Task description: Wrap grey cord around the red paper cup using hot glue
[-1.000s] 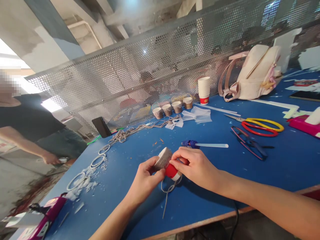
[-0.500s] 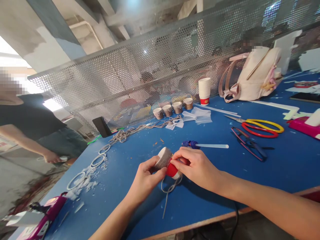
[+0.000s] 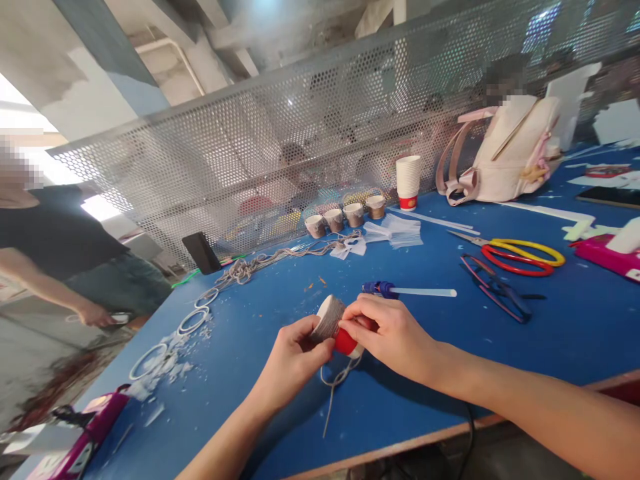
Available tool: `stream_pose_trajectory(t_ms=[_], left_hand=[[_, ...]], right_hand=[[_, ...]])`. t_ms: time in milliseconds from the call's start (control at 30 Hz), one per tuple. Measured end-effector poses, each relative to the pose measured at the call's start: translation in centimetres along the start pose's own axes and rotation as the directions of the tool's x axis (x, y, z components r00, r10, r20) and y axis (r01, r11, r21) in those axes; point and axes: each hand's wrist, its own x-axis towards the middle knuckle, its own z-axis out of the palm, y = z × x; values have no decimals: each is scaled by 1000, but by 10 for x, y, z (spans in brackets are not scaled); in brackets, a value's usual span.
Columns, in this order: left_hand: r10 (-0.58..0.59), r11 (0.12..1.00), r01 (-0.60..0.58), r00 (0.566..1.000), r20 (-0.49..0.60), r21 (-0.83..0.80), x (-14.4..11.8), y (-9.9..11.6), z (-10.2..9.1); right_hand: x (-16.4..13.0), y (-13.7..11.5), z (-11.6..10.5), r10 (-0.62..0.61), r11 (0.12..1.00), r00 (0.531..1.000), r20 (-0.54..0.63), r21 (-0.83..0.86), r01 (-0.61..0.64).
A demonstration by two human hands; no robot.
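A paper cup (image 3: pixel 346 341) lies tilted between my hands, its red lower part bare and its upper part wrapped in grey cord (image 3: pixel 327 325). My left hand (image 3: pixel 295 357) is closed round the wrapped side, thumb against the red part. With fingertips pinched at the edge of the wrapping, my right hand (image 3: pixel 383 327) presses on the cord where it meets the red; the exact bit between the fingers is hidden. A loose end of cord (image 3: pixel 331 400) loops and hangs below the cup. Just behind my right hand is a glue gun-like blue tool with a translucent stick (image 3: pixel 425 292).
Yellow-and-red-handled scissors (image 3: pixel 520 257) and glasses (image 3: pixel 493 287) lie to the right. Several small wrapped cups (image 3: pixel 354 215), stacked paper cups (image 3: pixel 409 180) and a backpack (image 3: pixel 515 153) stand along the mesh screen. Tangled cord (image 3: pixel 243 270), white rings (image 3: pixel 194 321) and scraps lie left. A person (image 3: pixel 65 247) stands beyond.
Both hands keep nearly the same hold on the cup and cord. The whole view has shifted slightly; the person at the left has moved a little further left.
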Motion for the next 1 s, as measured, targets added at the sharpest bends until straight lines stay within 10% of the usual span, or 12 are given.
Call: stream_pose_trajectory(t_ms=[1000], left_hand=[[27,999,-27,1000,-5,-44,3,-8,-1]], right_hand=[[2,1,2,10,1000,1000,-10,-12,-10]])
